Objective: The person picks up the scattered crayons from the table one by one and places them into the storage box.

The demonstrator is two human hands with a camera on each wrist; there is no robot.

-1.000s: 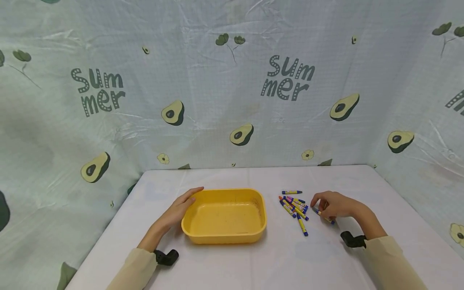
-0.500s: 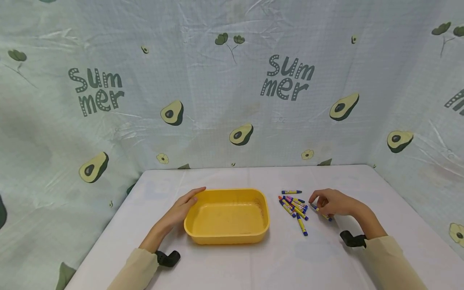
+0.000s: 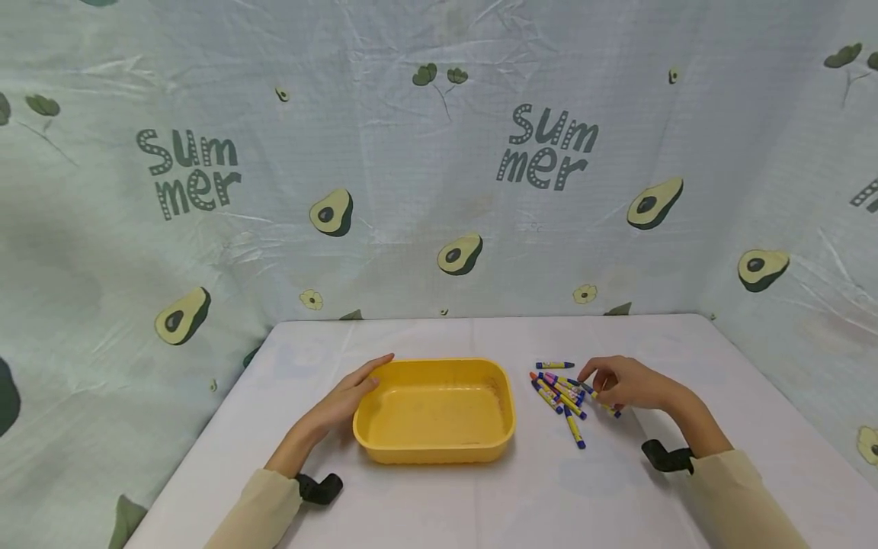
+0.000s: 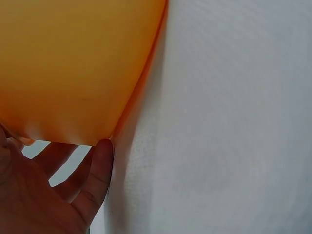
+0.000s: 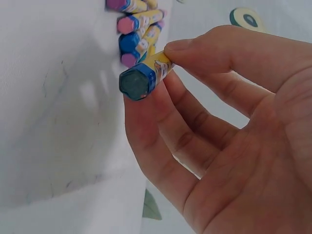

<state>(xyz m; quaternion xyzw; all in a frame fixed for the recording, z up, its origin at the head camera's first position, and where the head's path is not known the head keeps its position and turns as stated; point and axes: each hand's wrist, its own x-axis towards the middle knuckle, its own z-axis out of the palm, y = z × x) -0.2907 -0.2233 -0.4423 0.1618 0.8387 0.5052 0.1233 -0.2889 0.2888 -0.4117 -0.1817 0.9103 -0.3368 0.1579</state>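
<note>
A yellow plastic tray [image 3: 434, 451] stands on the table, its inside bare. My left hand [image 3: 339, 404] lies along its left end with fingers nearly straight. In the left wrist view its fingertips touch the end of the tray wall [image 4: 78, 87]. My right hand [image 3: 634, 385] pinches a yellow-wrapped crayon [image 5: 155, 66] between thumb and fingers; its dark, bluish-green end faces the right wrist camera. Left of that hand, a loose pile of crayons [image 3: 559, 393] lies on the table, one of them [image 3: 554, 365] apart at the back.
The white table [image 3: 425, 503] meets a hanging cloth [image 3: 398, 152] printed with avocados at the back and sides. One crayon [image 3: 575, 428] points toward the front of the pile. Black wrist cameras [image 3: 318, 488] sit at both cuffs.
The tray has slid slightly right along with my left hand. My right hand has moved a little left toward the pile, carrying the crayon.
</note>
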